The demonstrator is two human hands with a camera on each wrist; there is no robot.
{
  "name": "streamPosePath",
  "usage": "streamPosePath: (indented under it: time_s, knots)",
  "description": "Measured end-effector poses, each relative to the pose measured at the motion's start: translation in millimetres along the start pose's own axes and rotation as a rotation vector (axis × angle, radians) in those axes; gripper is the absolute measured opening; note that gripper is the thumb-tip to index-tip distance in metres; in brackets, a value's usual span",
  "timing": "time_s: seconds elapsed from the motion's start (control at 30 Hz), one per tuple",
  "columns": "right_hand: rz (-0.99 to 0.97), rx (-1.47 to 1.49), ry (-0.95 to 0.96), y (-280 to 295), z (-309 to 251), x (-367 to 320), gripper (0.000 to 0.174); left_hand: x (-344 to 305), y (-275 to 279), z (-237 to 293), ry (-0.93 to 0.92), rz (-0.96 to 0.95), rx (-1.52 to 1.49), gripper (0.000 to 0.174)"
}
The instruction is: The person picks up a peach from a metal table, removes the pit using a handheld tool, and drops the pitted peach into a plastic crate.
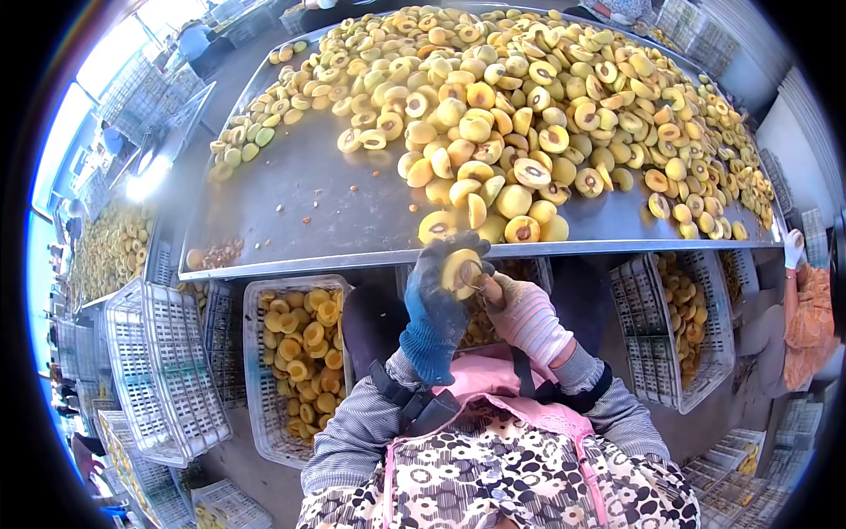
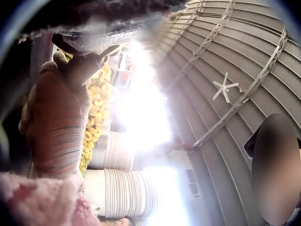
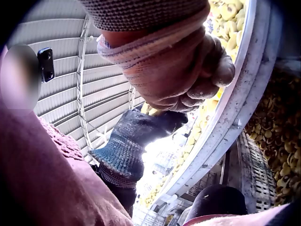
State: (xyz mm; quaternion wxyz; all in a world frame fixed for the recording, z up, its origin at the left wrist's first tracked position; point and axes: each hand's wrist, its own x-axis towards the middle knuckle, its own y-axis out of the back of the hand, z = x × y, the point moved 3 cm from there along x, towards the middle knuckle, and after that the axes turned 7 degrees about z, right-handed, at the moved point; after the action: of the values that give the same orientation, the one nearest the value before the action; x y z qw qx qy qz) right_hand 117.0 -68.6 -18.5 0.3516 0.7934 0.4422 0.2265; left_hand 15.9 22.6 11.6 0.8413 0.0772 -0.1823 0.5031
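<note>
My left hand (image 1: 434,295), in a blue and dark glove, holds a yellow peach half (image 1: 459,273) just in front of the table edge. Close on its right, my right hand (image 1: 530,317), in a pale striped glove, grips a pitting tool by its brown handle (image 2: 83,69). The tool's thin curved metal end (image 1: 477,279) lies right at the fruit. In the right wrist view the curled fingers of the right hand (image 3: 174,70) hide the tool, and the left hand (image 3: 129,139) is beyond them.
A metal table (image 1: 291,203) bears a big heap of halved peaches (image 1: 529,97) and scattered pit bits (image 1: 220,254). Crates of peach halves stand below: one on the left (image 1: 256,397), one on the right (image 1: 705,388). Stacked crates (image 1: 163,370) rise farther left. Another person (image 1: 806,313) is at the right.
</note>
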Motion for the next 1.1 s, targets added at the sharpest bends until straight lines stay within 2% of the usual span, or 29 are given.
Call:
streamPosePath:
  time_s: [0.07,0.2,0.27,0.3,0.37,0.4,0.47,0.5,0.57,0.6,0.63,0.67,0.7,0.73,0.77,0.83,0.87,0.9,0.93,0.97,1.0,1.03,1.07,1.1]
  knots:
    - [-0.009,-0.034,0.041,2.8,-11.7,-2.4,0.024,-0.2,0.1,-8.0,0.611,0.104,-0.554,0.046]
    - [-0.017,-0.066,0.089,9.9,-13.8,-7.8,0.023,2.9,-8.9,-6.0,0.483,0.051,-0.409,0.049]
    - [-0.025,0.013,0.016,6.1,-11.9,-9.1,0.025,5.2,-10.9,0.5,0.730,0.148,-0.666,0.047]
    - [-0.028,0.013,0.012,3.6,-9.3,-10.0,0.025,3.4,-10.0,-1.1,0.734,0.149,-0.665,0.047]
    - [-0.098,0.185,0.064,-3.0,-4.3,-10.8,0.025,4.2,-7.7,-1.6,0.342,-0.021,-0.398,0.043]
    - [-0.102,0.182,0.061,1.9,-9.2,-10.1,0.025,5.6,-5.0,-9.7,0.346,-0.018,-0.401,0.043]
    - [-0.122,-0.094,-0.075,11.4,-19.9,-4.5,0.023,13.4,0.6,-5.7,-0.458,-0.109,0.388,0.037]
    - [-0.126,-0.098,-0.075,8.8,-15.3,-7.3,0.023,11.9,-0.6,1.8,-0.454,-0.105,0.386,0.037]
    - [-0.293,0.642,-0.024,-3.4,-8.7,-18.4,0.023,7.1,-2.2,2.2,0.483,-0.104,-0.457,0.029]
    - [-0.418,0.692,0.011,2.9,-16.4,-20.7,0.023,8.6,1.8,-2.6,0.486,-0.103,-0.453,0.029]
    - [-0.419,0.694,0.008,6.0,-17.4,-18.0,0.023,12.2,3.6,-9.2,0.499,-0.240,-0.489,0.027]
    - [-0.416,0.404,0.057,7.6,-16.3,-13.8,0.025,14.0,4.0,-12.2,0.510,-0.380,-0.523,0.025]
    - [-0.404,0.112,0.105,10.9,-16.0,-9.0,0.027,15.7,5.1,-12.5,0.510,-0.383,-0.523,0.025]
    - [-0.508,-0.156,0.038,13.8,-24.5,-4.8,0.037,16.3,3.4,-10.8,0.493,-0.475,-0.498,0.025]
    - [-0.504,-0.155,0.036,7.4,-23.9,-11.2,0.037,17.1,2.2,-8.7,0.472,-0.568,-0.472,0.025]
    - [-0.373,1.172,0.035,1.6,-31.7,-27.7,0.042,8.9,2.6,-0.4,0.511,-0.596,-0.508,0.029]
    - [-0.609,0.929,0.142,4.7,-22.9,-23.9,0.046,0.8,4.2,3.4,0.393,-0.489,-0.669,0.030]
    - [-0.718,0.950,-0.034,2.9,-25.1,-24.6,0.039,-1.5,7.5,3.3,0.269,-0.379,-0.825,0.031]
    - [-0.774,0.869,-0.075,-3.6,-18.9,-24.1,0.034,4.2,12.9,-12.9,0.409,-0.463,-0.802,0.036]
    - [-0.830,0.791,-0.115,-14.7,-9.3,-22.7,0.030,-3.2,32.4,-22.4,0.401,-0.201,-0.569,0.041]
    - [-0.802,0.715,-0.088,-18.6,1.1,-20.3,0.028,-4.1,61.0,-28.1,0.661,0.029,-0.589,0.039]
    - [-0.776,0.636,-0.059,-22.9,20.5,-16.8,0.026,2.1,94.0,-20.8,0.366,0.036,-0.046,0.035]
    - [-0.840,0.549,-0.213,-78.0,88.8,-11.1,0.029,-5.7,138.6,-44.3,0.565,0.181,-0.083,0.030]
    - [-0.839,0.015,-0.147,-62.9,87.9,-7.7,0.030,-6.4,174.2,-36.0,0.334,0.084,0.673,0.031]
